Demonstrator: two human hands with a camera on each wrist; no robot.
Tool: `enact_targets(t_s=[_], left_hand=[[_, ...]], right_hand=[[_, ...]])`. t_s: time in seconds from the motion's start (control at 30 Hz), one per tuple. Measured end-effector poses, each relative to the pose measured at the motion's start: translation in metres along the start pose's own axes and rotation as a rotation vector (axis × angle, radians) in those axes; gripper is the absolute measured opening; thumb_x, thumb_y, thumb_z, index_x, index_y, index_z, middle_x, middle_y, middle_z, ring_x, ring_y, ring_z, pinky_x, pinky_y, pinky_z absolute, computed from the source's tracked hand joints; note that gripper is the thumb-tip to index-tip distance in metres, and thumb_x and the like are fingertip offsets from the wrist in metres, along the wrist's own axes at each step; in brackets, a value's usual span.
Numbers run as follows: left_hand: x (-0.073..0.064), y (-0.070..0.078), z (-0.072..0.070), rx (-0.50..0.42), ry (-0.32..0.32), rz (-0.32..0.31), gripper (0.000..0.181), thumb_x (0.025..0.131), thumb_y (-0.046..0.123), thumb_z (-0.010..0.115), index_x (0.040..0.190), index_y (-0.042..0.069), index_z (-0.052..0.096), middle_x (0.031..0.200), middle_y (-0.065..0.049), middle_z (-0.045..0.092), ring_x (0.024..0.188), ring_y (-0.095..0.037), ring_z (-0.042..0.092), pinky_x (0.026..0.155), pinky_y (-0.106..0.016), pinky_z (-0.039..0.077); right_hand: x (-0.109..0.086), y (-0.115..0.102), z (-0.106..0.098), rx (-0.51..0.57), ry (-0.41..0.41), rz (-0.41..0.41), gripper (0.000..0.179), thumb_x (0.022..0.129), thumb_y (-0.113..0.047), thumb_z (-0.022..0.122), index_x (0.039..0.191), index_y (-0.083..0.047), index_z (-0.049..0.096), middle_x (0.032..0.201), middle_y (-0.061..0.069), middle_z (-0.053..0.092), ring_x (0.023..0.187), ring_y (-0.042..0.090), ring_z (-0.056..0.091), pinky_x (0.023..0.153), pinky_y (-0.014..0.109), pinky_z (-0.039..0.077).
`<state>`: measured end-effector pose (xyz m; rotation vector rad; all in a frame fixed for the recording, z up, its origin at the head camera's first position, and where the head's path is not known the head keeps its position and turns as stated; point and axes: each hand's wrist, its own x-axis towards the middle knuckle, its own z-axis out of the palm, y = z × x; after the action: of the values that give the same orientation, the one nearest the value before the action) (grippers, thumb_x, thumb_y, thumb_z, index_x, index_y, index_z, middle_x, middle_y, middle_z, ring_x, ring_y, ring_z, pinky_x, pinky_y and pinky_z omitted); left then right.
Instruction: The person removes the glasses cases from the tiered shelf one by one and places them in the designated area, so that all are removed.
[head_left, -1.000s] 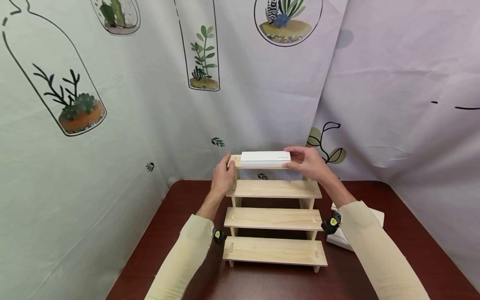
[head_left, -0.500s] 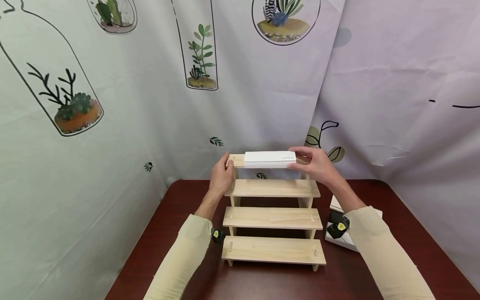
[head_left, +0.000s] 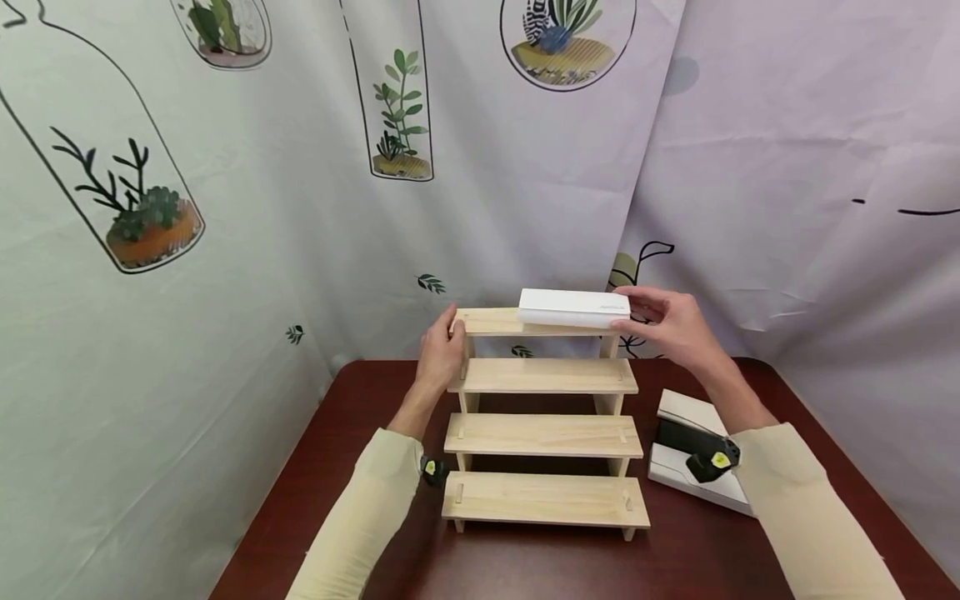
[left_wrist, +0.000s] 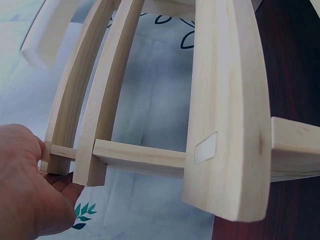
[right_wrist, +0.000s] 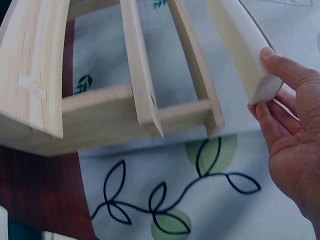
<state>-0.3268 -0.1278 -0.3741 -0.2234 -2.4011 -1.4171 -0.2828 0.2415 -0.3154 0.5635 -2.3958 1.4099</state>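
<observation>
A pale wooden tiered display stand [head_left: 543, 433] stands on the table. My left hand [head_left: 441, 348] grips the left end of its top tier; in the left wrist view, the fingers [left_wrist: 65, 186] curl under that end. Over the right part of the top tier is a white oblong case [head_left: 573, 308] with small lettering on its lid. My right hand [head_left: 671, 323] pinches the case at its right end, thumb on one side and fingers [right_wrist: 272, 120] on the other. In the right wrist view, a gap shows between the case [right_wrist: 245, 50] and the stand.
White box-like pieces [head_left: 678, 475] with a dark part between them lie on the dark red table [head_left: 540, 567], right of the stand, partly behind my right wrist camera and sleeve. A patterned cloth backdrop [head_left: 480, 233] hangs close behind the stand.
My right hand has moved right with the white case, which slid along the top tier and then rose. The left hand keeps its grip on the stand.
</observation>
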Motion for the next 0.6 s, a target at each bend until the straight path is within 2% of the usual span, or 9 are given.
enact_targets(t_s=[0.17, 0.4, 0.6], left_hand=[[0.0, 0.002, 0.0, 0.005, 0.007, -0.009, 0.052, 0.114, 0.025, 0.044, 0.163, 0.008, 0.043, 0.161, -0.016, 0.049, 0.146, -0.031, 0.049, 0.118, -0.05, 0.041], [0.0, 0.001, 0.0, 0.012, 0.01, -0.005, 0.052, 0.114, 0.024, 0.044, 0.163, 0.007, 0.043, 0.161, -0.016, 0.049, 0.146, -0.031, 0.049, 0.118, -0.05, 0.04], [-0.001, 0.001, 0.001, 0.01, 0.011, 0.005, 0.052, 0.114, 0.024, 0.044, 0.163, 0.006, 0.042, 0.161, -0.017, 0.049, 0.147, -0.032, 0.047, 0.118, -0.05, 0.04]], right_hand=[[-0.011, 0.004, -0.019, -0.045, 0.045, 0.021, 0.055, 0.094, -0.02, 0.086, 0.143, -0.004, 0.066, 0.142, 0.019, 0.065, 0.13, 0.02, 0.064, 0.088, 0.011, 0.053], [-0.028, 0.018, -0.041, -0.039, 0.095, 0.043, 0.052, 0.093, -0.014, 0.086, 0.141, -0.003, 0.068, 0.137, 0.015, 0.067, 0.117, -0.007, 0.062, 0.093, 0.012, 0.051], [-0.045, 0.031, -0.058, -0.054, 0.145, 0.071, 0.053, 0.091, -0.012, 0.087, 0.14, -0.001, 0.068, 0.134, 0.008, 0.067, 0.109, -0.013, 0.063, 0.089, 0.011, 0.052]])
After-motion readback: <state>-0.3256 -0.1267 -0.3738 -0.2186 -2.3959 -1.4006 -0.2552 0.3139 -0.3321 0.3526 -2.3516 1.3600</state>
